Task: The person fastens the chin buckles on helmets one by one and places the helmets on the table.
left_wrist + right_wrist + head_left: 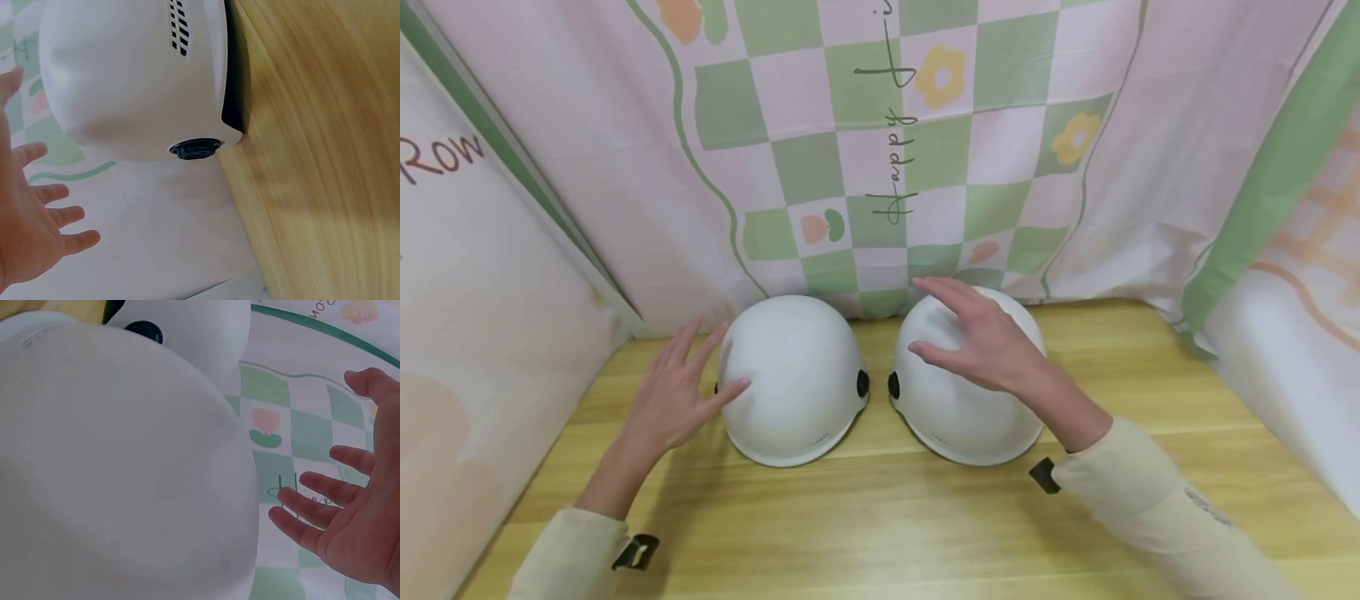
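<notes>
Two white helmets rest side by side on the wooden table, domes up, with a narrow gap between them. Beside the left helmet (pixel 793 375) is my left hand (pixel 673 396), fingers spread and thumb overlapping the dome's edge in the head view. In the left wrist view that helmet (pixel 131 81) shows slotted vents and a black round knob (pixel 195 149) low on its side. My right hand (pixel 981 337) hovers above the right helmet (pixel 970 425), fingers apart, partly covering it. The right wrist view shows bare space between this hand (pixel 350 531) and the helmet (pixel 131 462).
The wooden tabletop (pixel 850 533) stretches in front of the helmets. Directly behind them hangs a checkered green and white cloth (pixel 808 167) with flowers and lettering. More printed cloth (pixel 490 275) closes the left side, and a green-edged cloth (pixel 1262 208) the right.
</notes>
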`<state>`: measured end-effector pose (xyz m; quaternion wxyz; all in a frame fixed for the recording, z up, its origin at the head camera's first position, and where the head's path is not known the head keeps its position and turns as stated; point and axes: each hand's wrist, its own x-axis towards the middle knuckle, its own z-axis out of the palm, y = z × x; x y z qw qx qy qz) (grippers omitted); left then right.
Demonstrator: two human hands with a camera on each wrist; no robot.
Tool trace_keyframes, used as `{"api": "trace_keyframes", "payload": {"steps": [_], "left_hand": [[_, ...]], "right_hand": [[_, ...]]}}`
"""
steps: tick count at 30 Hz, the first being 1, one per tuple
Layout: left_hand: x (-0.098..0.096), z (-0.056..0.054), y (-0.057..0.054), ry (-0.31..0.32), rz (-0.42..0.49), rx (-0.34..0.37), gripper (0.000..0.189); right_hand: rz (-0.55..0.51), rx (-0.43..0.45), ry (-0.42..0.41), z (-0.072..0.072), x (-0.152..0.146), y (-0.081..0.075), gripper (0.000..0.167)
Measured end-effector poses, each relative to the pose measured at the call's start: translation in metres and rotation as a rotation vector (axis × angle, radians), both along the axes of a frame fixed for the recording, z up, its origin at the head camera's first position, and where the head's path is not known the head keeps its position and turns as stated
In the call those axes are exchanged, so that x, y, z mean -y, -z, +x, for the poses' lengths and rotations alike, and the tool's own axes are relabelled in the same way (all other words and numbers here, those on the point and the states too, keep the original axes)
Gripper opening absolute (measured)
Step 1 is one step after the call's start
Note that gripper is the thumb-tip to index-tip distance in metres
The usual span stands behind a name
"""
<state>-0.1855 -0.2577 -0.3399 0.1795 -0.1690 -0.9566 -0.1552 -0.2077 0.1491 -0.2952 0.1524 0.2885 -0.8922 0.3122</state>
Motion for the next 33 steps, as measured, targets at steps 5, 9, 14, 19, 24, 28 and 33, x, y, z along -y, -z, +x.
{"api": "trace_keyframes", "payload": {"steps": [5, 9, 14, 19, 24, 28, 33], "left_hand": [[-0.001, 0.0, 0.0, 0.005, 0.022, 0.008, 0.078], [-0.002, 0.0, 0.0, 0.006, 0.06, 0.035, 0.075], [-0.002, -0.001, -0.001, 0.011, 0.138, 0.093, 0.072], [0.001, -0.002, -0.002, 0.03, 0.209, 0.146, 0.071], [0.004, -0.003, -0.001, 0.041, 0.268, 0.209, 0.073], [0.006, -0.005, 0.001, 0.053, 0.326, 0.239, 0.071], [0.009, -0.005, 0.004, 0.057, 0.388, 0.284, 0.072]], "right_hand": [[-0.058, 0.032, -0.054, -0.002, 0.011, 0.003, 0.069], [-0.111, 0.089, -0.106, -0.003, 0.021, 0.008, 0.066], [-0.118, 0.155, -0.156, -0.001, 0.037, 0.014, 0.061], [-0.125, 0.208, -0.187, -0.001, 0.051, 0.02, 0.059], [-0.15, 0.312, -0.193, -0.002, 0.062, 0.027, 0.06], [-0.17, 0.401, -0.177, -0.001, 0.069, 0.035, 0.061], [-0.197, 0.43, -0.155, -0.002, 0.077, 0.046, 0.063]]}}
